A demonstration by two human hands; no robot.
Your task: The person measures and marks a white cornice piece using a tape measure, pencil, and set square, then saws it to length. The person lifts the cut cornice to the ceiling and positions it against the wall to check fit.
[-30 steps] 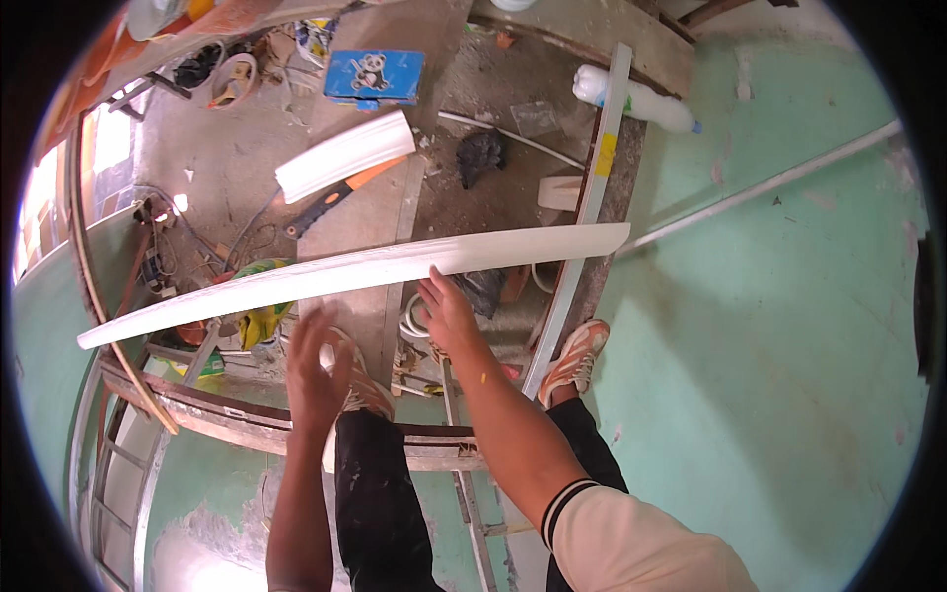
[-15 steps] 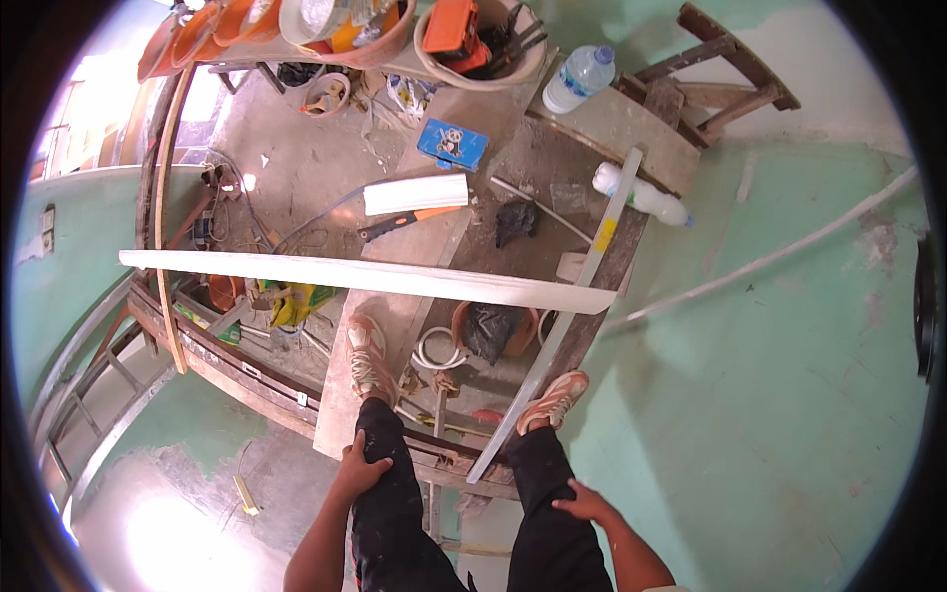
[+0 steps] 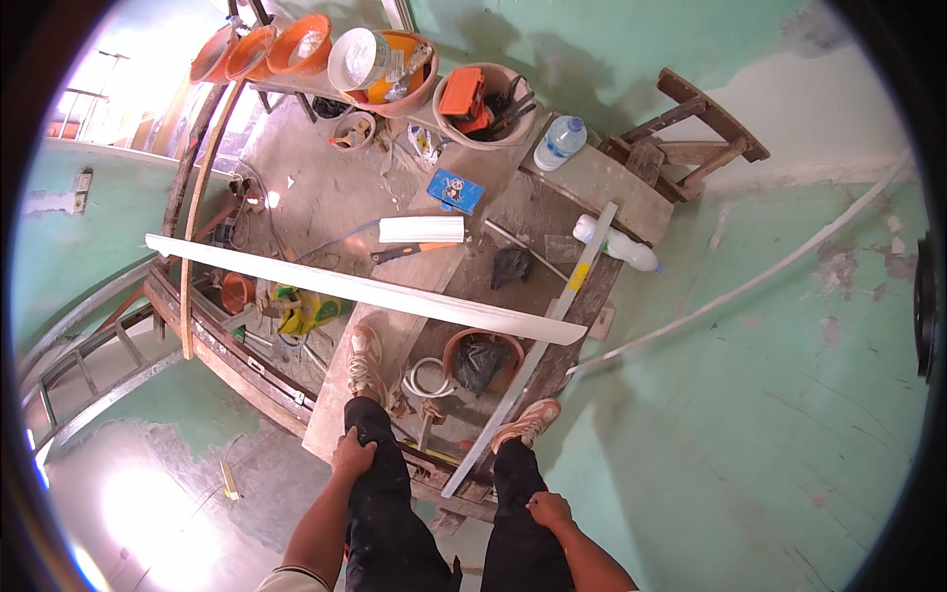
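Note:
My left hand (image 3: 353,454) is at the left knee of my black trousers (image 3: 380,493), its fingers curled on the cloth. On the other leg, my right hand (image 3: 549,509) is closed at the side of the trouser knee, seeming to grip the fabric. Ahead of my feet a long white moulding strip (image 3: 365,288) lies across the scaffold planks, apart from both hands. Beyond it are a short white moulding piece (image 3: 421,229) and an orange-and-black handsaw (image 3: 414,253). A metal straightedge (image 3: 533,365) runs along the right side, beneath the strip's end.
I stand on a plank (image 3: 330,414) of a raised platform with gaps to the floor. Around are a blue box (image 3: 455,190), a water bottle (image 3: 560,143), a white bottle (image 3: 621,245), a tool bucket (image 3: 481,109), orange bowls (image 3: 299,44), a wooden stool (image 3: 691,138) and a ladder (image 3: 109,360).
My view has tilted up a little, so the scene sits lower. My right hand's fingers, spread along the trouser knee before, are now curled in. The white moulding strip stays on the planks.

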